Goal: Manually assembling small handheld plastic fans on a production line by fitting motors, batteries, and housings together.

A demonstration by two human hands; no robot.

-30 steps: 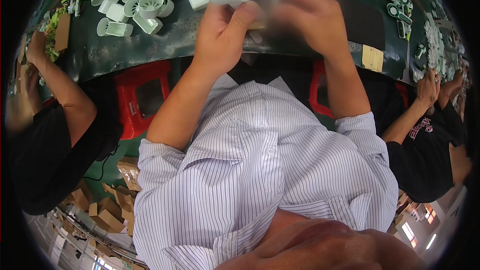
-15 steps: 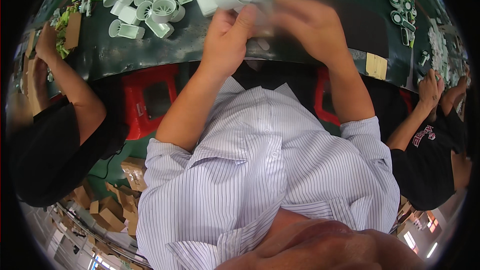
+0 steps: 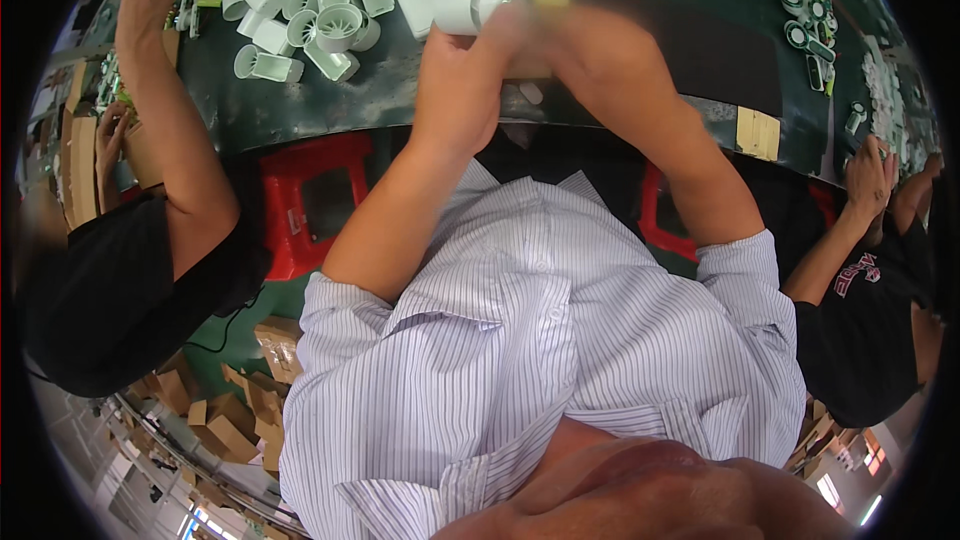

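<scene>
Over the table's near edge, my left hand (image 3: 460,80) is closed around a white plastic cylindrical part (image 3: 457,10) with a shiny band at its right end. The part lies roughly sideways above the thumb. My right hand (image 3: 612,55) comes in from the right and meets the left at the banded end. Its fingers are smeared by motion and partly hidden, so their grip does not show. Left of my hands lies a heap of pale green-white plastic holders (image 3: 339,25), some round with ribbed insides, some box-shaped.
A dark green table (image 3: 390,90) carries a black mat (image 3: 725,65), a yellowish label (image 3: 757,133) and small green-and-white parts (image 3: 795,35) at right. Co-workers' arms (image 3: 185,140) reach in on both sides. Red stools (image 3: 290,230) stand below; cardboard boxes (image 3: 225,428) lie on the floor.
My right hand has closed in on my left, and the white part sits lower and more level. The left co-worker's hand has moved up and away from the carton.
</scene>
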